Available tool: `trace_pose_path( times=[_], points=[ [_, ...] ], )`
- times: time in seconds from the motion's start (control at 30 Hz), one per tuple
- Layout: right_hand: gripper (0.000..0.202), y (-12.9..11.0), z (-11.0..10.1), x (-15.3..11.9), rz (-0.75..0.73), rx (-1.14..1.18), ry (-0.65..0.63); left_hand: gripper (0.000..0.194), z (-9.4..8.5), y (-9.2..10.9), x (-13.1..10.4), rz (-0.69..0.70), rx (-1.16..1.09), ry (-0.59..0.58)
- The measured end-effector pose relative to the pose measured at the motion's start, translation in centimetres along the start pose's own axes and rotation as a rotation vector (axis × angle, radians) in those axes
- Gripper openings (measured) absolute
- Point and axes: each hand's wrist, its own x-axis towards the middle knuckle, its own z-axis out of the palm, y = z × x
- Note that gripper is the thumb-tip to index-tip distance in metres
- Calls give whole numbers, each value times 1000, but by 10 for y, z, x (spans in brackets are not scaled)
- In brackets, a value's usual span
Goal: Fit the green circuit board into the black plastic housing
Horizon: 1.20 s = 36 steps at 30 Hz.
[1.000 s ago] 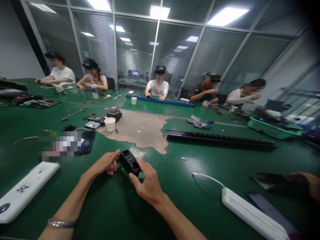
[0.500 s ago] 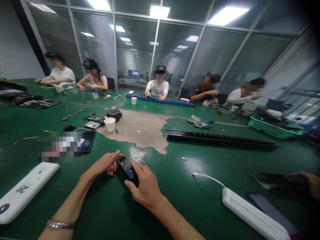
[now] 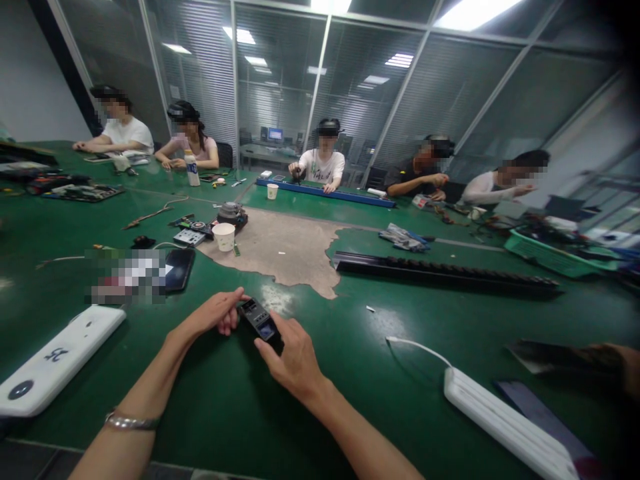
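My right hand (image 3: 295, 347) is closed around the lower end of a small black handheld device (image 3: 261, 321) with a little screen and markings on its upper face. The device is tilted, its far end pointing up and left. At that far end is my left hand (image 3: 223, 315), one finger reaching to the device's corner and the other fingers curled beside it. A metal bracelet (image 3: 131, 421) circles my left wrist. The underside of the device is hidden.
A white power bank (image 3: 60, 360) and dark phone (image 3: 179, 270) lie left. A paper cup (image 3: 224, 238) stands near a brown sheet (image 3: 295, 237). A long black bar (image 3: 440, 273), white strip (image 3: 505, 417) and green basket (image 3: 555, 257) are right. Several people sit opposite.
The view has tipped slightly downward, showing the near table edge. Both hands keep their places at the device. Across the table, a person's hand has risen above the blue bar.
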Motion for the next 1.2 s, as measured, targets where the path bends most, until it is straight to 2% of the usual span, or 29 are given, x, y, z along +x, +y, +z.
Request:
trace_pose_path(
  times=[0.17, 0.33, 0.47, 0.57, 0.8, 0.9, 1.0, 1.1, 1.2],
  points=[
    [50, 2, -8, 7, 88, 100, 152, 81, 0, 4, -4, -9, 14, 15],
    [49, 27, -13, 13, 214, 81, 249, 78, -2, 5, -5, 8, 20, -18],
    [46, 49, -10, 13, 272, 10, 216, 78, -2, 2, -3, 3, 22, -14],
    [46, 56, -8, 12, 307, -57, 152, 77, -2, 1, -2, 1, 24, -16],
    [64, 49, -5, 10, 168, -162, 174, 75, 0, 4, -5, 22, 15, -8],
    [55, 49, -5, 10, 151, -142, 132, 75, 0, 5, -6, 15, 14, -5],
    [47, 47, -9, 12, 172, -90, 157, 77, -1, 6, -5, 9, 17, -2],
    [43, 35, -18, 15, 173, 19, 217, 80, -1, 6, -5, -1, 24, -1],
    [44, 18, -25, 15, 109, 115, 211, 81, -1, 6, -5, -4, 26, 6]
  ],
)
